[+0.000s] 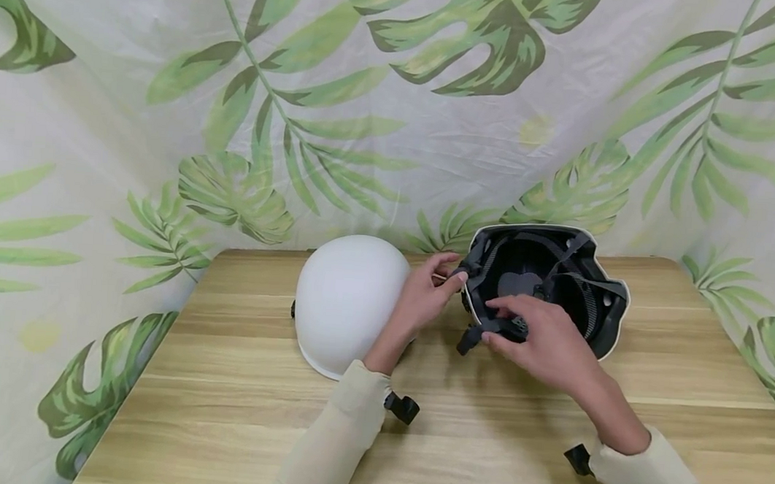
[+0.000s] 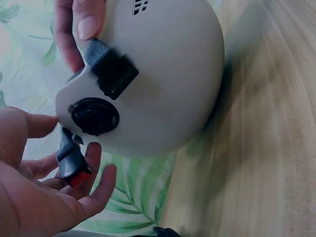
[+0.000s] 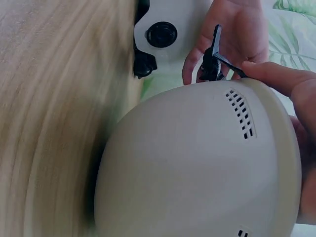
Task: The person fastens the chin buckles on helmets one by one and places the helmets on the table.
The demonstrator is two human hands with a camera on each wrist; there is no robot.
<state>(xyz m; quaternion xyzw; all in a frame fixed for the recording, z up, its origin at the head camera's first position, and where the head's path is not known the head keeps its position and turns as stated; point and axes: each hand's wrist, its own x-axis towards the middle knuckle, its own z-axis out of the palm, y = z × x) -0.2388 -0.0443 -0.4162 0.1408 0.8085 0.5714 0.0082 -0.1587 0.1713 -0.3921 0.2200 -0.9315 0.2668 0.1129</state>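
A white helmet [image 1: 613, 327] lies upside down on the table, its black padded inside and straps facing up. My left hand [image 1: 427, 295] is at its left edge, thumb tip at the rim and other fingers loosely bent. In the left wrist view a strap end with a black and red buckle [image 2: 74, 165] hangs in front of those fingers. My right hand [image 1: 546, 345] grips the near rim, thumb outside and fingers reaching inside. By its thumb, a grey strap with a black buckle [image 2: 116, 74] hangs over the shell, above a round black knob [image 2: 95, 116].
A second white helmet [image 1: 351, 298] sits dome up just left of the first, beside my left forearm. Both stand on a wood-grain table [image 1: 220, 423] against a leaf-patterned cloth [image 1: 392, 147]. Black wrist devices [image 1: 401, 407] are fixed at both cuffs.
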